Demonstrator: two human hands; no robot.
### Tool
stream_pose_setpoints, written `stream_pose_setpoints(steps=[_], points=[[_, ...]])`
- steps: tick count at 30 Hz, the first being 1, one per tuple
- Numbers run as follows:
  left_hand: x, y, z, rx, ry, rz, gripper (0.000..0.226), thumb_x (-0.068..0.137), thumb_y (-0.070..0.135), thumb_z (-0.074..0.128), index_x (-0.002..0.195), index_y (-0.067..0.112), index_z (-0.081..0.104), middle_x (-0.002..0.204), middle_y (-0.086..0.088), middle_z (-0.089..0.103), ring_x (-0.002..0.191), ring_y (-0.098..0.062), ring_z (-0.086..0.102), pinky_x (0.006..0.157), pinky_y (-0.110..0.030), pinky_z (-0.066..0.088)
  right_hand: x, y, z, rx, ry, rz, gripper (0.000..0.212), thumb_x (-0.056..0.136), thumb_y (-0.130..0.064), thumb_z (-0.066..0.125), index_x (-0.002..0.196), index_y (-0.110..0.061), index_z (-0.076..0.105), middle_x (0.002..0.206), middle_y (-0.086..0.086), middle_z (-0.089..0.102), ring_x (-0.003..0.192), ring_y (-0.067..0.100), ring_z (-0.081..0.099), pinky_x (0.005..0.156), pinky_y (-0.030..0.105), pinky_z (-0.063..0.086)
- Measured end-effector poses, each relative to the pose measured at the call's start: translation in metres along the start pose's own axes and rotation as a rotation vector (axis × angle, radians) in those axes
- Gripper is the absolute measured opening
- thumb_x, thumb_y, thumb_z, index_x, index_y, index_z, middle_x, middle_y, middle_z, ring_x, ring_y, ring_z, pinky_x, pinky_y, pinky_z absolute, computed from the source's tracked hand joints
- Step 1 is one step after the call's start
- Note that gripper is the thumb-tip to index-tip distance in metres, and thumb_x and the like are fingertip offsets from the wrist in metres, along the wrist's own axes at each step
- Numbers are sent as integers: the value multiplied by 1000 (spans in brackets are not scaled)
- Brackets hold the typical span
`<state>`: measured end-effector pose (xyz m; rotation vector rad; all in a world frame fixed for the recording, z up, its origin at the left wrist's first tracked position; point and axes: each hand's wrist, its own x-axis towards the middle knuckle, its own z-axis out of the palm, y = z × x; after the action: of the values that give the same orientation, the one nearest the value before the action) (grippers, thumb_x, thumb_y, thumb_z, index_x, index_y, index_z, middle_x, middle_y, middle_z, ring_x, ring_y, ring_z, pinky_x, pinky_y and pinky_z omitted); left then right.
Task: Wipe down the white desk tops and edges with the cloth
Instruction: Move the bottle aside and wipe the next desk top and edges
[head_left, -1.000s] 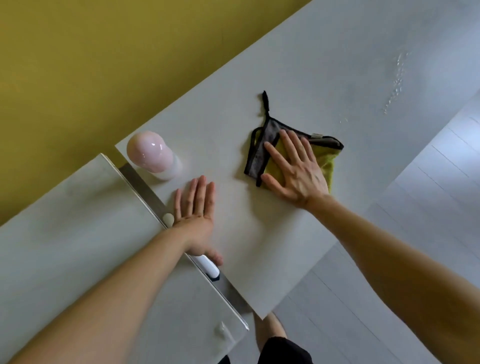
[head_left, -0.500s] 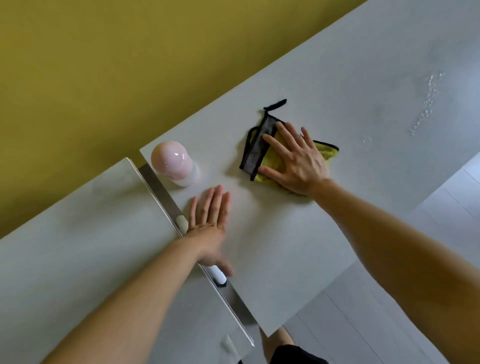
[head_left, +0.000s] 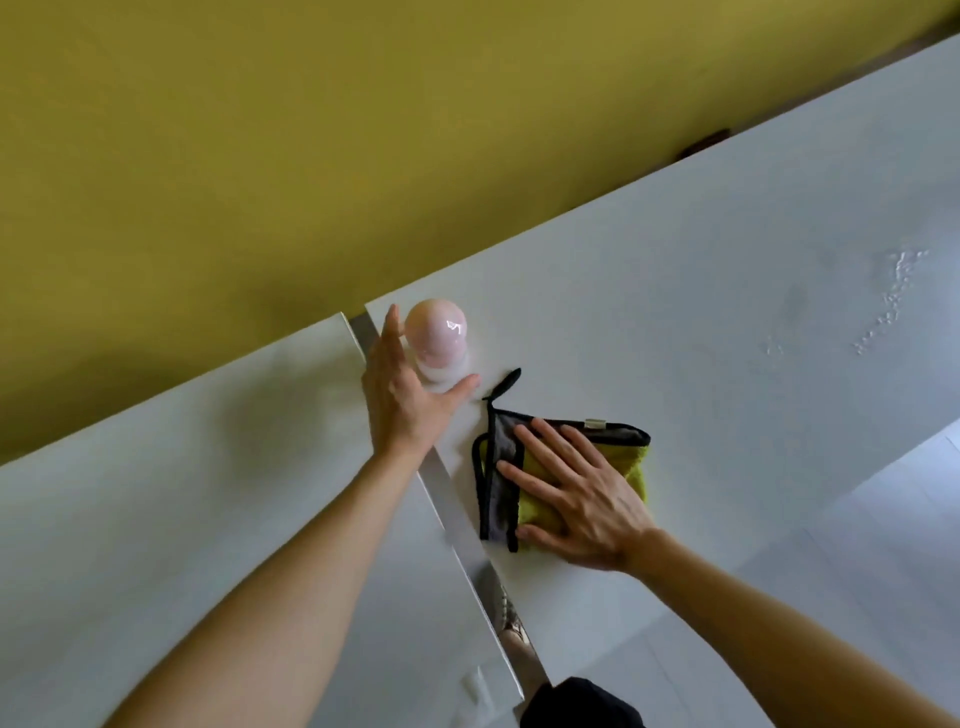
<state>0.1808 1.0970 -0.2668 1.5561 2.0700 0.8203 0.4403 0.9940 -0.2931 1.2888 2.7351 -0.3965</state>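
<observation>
Head view is showing the right hand (head_left: 582, 499) lying flat, fingers spread, pressing the cloth (head_left: 623, 457) on the white surface (head_left: 727, 291) near its left edge. The left hand (head_left: 402, 397) is cupping, grip spread, around the pink-topped bottle (head_left: 435, 335).

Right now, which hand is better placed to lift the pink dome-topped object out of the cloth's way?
Left. The left hand is open around the pink dome-topped object; the right hand lies flat on the yellow-and-grey cloth.
</observation>
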Motion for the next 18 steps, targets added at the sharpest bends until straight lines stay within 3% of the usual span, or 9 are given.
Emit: stream_pose_setpoints(steps=[3,5,7,9,11,13,15,18], points=[[22,6,-3,-12,-38,17,67,69,50,98,118,15,69,108,-8,78,95,-35,73,80,-43,62,16,16,-5,-52,-40,-66,81,105,-81,31,173,-43,8,183,2,-5,169,26,-7,136,57,8],[22,-5,-15,-25,-2,-13,63,69,48,99,116,16,71,105,-6,79,91,-33,73,77,-41,62,44,41,-14,-60,5,-18,80,104,-82,33,172,-44,15,183,1,2,169,24,-1,136,58,10],[19,-26,-34,-21,46,-84,67,68,52,99,118,16,72,106,-6,80,92,-32,74,77,-39,61,87,69,-30,-36,105,192,81,102,-85,30,172,-45,20,183,0,8,169,23,3,134,58,14],[18,-51,-57,29,110,-156,69,67,55,99,117,14,72,108,-8,80,94,-34,74,77,-39,61,127,87,-44,29,117,451,85,101,-89,22,172,-43,19,183,2,9,169,23,3,136,56,6],[18,-75,-78,72,155,-204,70,67,55,99,115,11,71,108,-12,80,95,-38,74,77,-42,61,144,85,-46,35,141,563,84,102,-86,21,172,-39,20,182,4,10,169,26,2,136,56,0],[18,-91,-96,78,181,-268,68,68,53,99,113,12,68,109,-15,80,96,-41,73,79,-44,60,138,62,-41,-12,140,433,82,105,-81,22,173,-36,21,182,8,12,169,29,5,136,58,3],[19,-100,-109,68,198,-307,68,68,51,99,113,12,67,111,-17,79,99,-43,73,81,-44,59,118,25,-34,-68,101,180,80,107,-78,25,173,-34,20,182,9,9,169,30,3,135,59,6],[18,-112,-117,16,182,-356,79,68,52,100,126,13,64,123,-16,77,110,-42,72,88,-45,59,104,-5,-26,-134,-7,-91,78,108,-76,31,173,-37,17,183,6,1,169,27,-4,137,55,3]])
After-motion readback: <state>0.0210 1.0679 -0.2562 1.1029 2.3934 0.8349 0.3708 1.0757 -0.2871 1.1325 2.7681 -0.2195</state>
